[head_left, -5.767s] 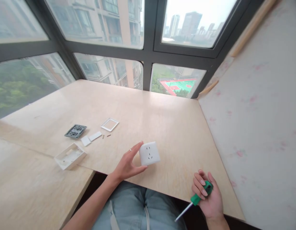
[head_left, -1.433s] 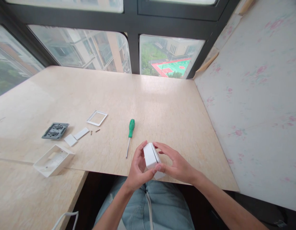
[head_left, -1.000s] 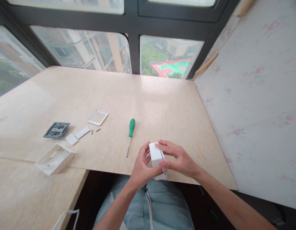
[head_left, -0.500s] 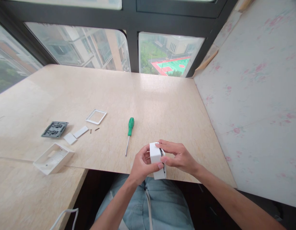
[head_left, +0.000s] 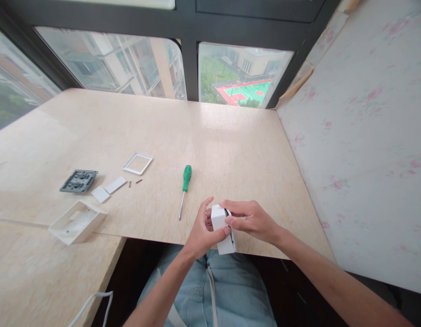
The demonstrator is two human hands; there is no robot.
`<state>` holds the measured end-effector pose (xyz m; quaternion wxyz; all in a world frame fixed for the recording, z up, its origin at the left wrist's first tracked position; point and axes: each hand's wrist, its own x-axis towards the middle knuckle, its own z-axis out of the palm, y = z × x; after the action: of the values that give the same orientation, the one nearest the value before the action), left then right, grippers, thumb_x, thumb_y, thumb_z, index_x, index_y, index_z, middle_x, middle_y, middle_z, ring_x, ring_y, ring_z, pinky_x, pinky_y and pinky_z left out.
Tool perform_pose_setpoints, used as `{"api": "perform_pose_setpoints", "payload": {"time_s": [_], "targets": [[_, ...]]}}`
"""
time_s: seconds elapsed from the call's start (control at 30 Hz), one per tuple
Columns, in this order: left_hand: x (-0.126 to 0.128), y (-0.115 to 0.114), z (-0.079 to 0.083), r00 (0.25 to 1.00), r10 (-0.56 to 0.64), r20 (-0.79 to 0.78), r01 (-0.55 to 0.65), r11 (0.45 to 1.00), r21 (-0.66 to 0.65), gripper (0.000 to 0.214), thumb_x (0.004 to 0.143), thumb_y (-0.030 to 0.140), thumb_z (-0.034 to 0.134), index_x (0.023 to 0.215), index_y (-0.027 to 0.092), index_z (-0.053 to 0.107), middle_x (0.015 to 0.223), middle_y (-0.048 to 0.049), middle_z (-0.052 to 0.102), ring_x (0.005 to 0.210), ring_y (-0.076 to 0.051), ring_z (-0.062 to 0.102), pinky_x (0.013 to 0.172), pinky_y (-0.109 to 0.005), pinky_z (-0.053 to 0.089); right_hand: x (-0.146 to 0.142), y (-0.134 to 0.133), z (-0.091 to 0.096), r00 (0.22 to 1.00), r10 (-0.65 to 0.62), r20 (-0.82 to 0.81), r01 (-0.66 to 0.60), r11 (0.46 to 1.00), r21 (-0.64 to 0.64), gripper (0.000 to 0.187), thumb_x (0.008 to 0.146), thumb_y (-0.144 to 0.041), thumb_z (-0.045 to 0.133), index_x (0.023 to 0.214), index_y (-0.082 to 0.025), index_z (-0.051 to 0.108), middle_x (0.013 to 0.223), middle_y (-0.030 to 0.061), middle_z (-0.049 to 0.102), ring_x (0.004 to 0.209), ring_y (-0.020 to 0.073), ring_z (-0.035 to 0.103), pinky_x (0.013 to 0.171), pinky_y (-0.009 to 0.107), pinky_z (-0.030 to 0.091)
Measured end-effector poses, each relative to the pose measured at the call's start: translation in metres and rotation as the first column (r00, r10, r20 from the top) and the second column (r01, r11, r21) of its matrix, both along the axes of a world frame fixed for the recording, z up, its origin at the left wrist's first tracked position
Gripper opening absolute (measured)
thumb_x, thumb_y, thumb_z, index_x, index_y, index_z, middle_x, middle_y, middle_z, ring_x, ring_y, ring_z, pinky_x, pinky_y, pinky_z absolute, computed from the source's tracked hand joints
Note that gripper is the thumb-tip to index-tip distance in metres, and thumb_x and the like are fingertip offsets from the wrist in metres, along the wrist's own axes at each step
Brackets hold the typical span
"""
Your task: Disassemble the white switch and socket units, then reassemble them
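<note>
Since earlier, the right hand (head_left: 254, 221) swapped screwdriver (head_left: 186, 184) for white box (head_left: 218, 220).

No readable text, labels, brands, numbers or signs in view.

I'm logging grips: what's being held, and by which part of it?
A white box: left hand around its body, right hand at its upper end, beside the dark gap.

Free passage over tabletop (head_left: 236, 147) between obstacles: screwdriver (head_left: 186, 184), wall (head_left: 367, 150).
</note>
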<state>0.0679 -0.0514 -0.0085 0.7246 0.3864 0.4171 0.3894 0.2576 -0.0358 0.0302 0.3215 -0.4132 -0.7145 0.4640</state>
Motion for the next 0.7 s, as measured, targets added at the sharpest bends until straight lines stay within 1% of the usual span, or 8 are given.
{"api": "perform_pose_setpoints", "payload": {"time_s": [0.1,0.23,0.3,0.37,0.43,0.53,0.6,0.7], "targets": [[-0.004,0.003,0.002,0.999,-0.037,-0.034,0.039,0.998,0.043,0.100,0.064,0.040,0.087,0.147,0.020,0.036,0.120,-0.0122,0.067,0.100,-0.026,0.066,0.087,-0.037,0.052,-0.005,0.000,0.008,0.999,0.014,0.046,-0.014,1.000,0.000,0.038,0.095,-0.044,0.061,0.120,-0.018,0.074,0.113,0.0082,0.077,0.102,0.0221,0.072,0.092,0.032,0.054],[-0.006,0.005,-0.004,1.000,-0.012,0.017,0.010,0.995,0.097,0.081,0.065,0.045,0.085,0.135,0.020,0.054,0.121,-0.0114,0.067,0.113,-0.030,0.061,0.095,-0.037,0.048,-0.012,0.005,0.015,0.994,0.005,0.112,0.001,0.999,-0.050,0.040,0.095,-0.051,0.060,0.112,-0.019,0.077,0.107,0.0062,0.078,0.102,0.0234,0.071,0.089,0.031,0.054],[-0.005,0.003,-0.008,0.998,0.034,0.057,-0.038,0.996,0.076,0.072,0.065,0.047,0.084,0.128,0.020,0.060,0.120,-0.0105,0.067,0.112,-0.030,0.061,0.091,-0.035,0.048,-0.014,0.009,0.019,0.990,0.037,0.138,-0.023,0.995,-0.097,0.043,0.099,-0.052,0.051,0.107,-0.019,0.078,0.100,0.0043,0.078,0.095,0.0219,0.072,0.084,0.031,0.055],[-0.005,0.000,-0.011,0.992,0.087,0.093,-0.090,0.996,0.020,0.068,0.065,0.048,0.083,0.124,0.020,0.063,0.115,-0.0091,0.068,0.105,-0.027,0.062,0.084,-0.031,0.048,-0.015,0.010,0.022,0.988,0.043,0.149,-0.027,0.993,-0.111,0.047,0.103,-0.052,0.042,0.111,-0.020,0.076,0.102,0.0047,0.078,0.094,0.0217,0.072,0.083,0.032,0.057],[-0.005,-0.001,-0.011,0.982,0.145,0.122,-0.139,0.988,-0.063,0.068,0.065,0.047,0.082,0.124,0.020,0.062,0.106,-0.0070,0.068,0.095,-0.024,0.062,0.075,-0.029,0.048,-0.013,0.009,0.024,0.987,0.008,0.159,0.001,0.998,-0.058,0.047,0.101,-0.054,0.047,0.123,-0.022,0.071,0.118,0.0083,0.075,0.111,0.0260,0.069,0.091,0.038,0.057],[-0.004,0.000,-0.005,0.957,0.243,0.156,-0.213,0.959,-0.188,0.065,0.067,0.046,0.079,0.124,0.020,0.061,0.097,-0.0046,0.068,0.084,-0.020,0.061,0.070,-0.027,0.047,-0.009,0.001,0.029,0.984,0.037,0.175,-0.052,0.995,0.082,0.061,0.090,-0.052,0.067,0.144,-0.026,0.055,0.147,0.0113,0.058,0.140,0.0309,0.050,0.110,0.049,0.048],[-0.003,0.003,-0.001,0.947,0.284,0.151,-0.248,0.944,-0.218,0.063,0.067,0.045,0.079,0.122,0.019,0.061,0.094,-0.0036,0.067,0.081,-0.019,0.061,0.069,-0.027,0.046,-0.007,-0.006,0.031,0.981,0.089,0.173,-0.118,0.978,0.170,0.067,0.090,-0.038,0.070,0.151,-0.027,0.045,0.154,0.0102,0.049,0.144,0.0292,0.044,0.116,0.051,0.041],[-0.001,0.006,0.004,0.946,0.304,0.117,-0.276,0.938,-0.209,0.061,0.065,0.042,0.082,0.118,0.018,0.063,0.090,-0.0026,0.067,0.078,-0.017,0.060,0.067,-0.026,0.046,-0.007,-0.014,0.033,0.982,0.101,0.162,-0.144,0.950,0.279,0.072,0.089,-0.015,0.062,0.155,-0.026,0.037,0.157,0.0101,0.046,0.144,0.0257,0.045,0.117,0.048,0.041]]}}
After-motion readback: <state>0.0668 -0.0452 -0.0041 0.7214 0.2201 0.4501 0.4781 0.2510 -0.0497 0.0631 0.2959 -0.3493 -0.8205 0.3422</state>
